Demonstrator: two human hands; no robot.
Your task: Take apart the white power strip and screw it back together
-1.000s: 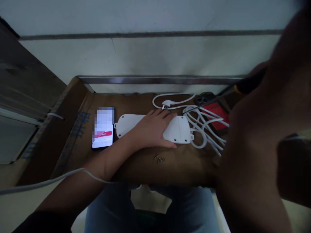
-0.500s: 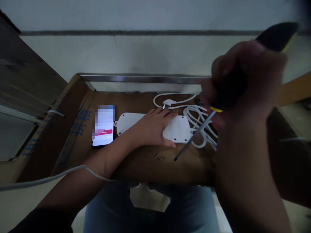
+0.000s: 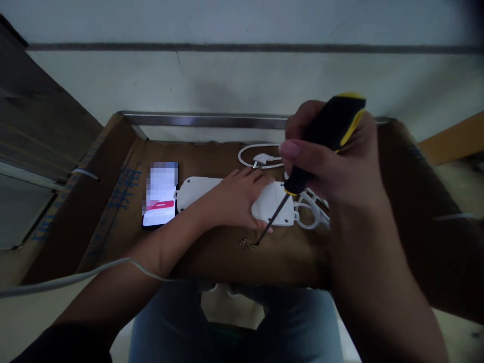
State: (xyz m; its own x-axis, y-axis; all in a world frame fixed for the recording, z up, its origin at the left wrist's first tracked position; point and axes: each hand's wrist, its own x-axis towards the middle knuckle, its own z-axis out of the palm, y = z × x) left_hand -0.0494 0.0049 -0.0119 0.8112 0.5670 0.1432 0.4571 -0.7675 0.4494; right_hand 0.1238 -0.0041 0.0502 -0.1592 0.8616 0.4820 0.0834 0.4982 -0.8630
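A white power strip (image 3: 196,190) lies on the cardboard surface, with screw holes visible near its ends. My left hand (image 3: 236,196) spans its middle, thumb along the near edge and fingers over the far edge, gripping it. In my right hand (image 3: 333,161) is a screwdriver (image 3: 330,121) with a black and yellow handle, its shaft slanting down to the left. The screwdriver tip is at a small pile of screws (image 3: 246,245) on the cardboard, just in front of the strip; whether it touches one I cannot tell.
A lit phone (image 3: 161,212) lies left of the strip. The white cord and plug (image 3: 260,160) sit behind and right of it, partly hidden by my right hand. Raised cardboard sides and a metal bar (image 3: 204,120) border the surface. A cable (image 3: 94,272) crosses my left forearm.
My right hand has come down and left with the screwdriver, bringing its tip to the screws. My left hand stays on the power strip.
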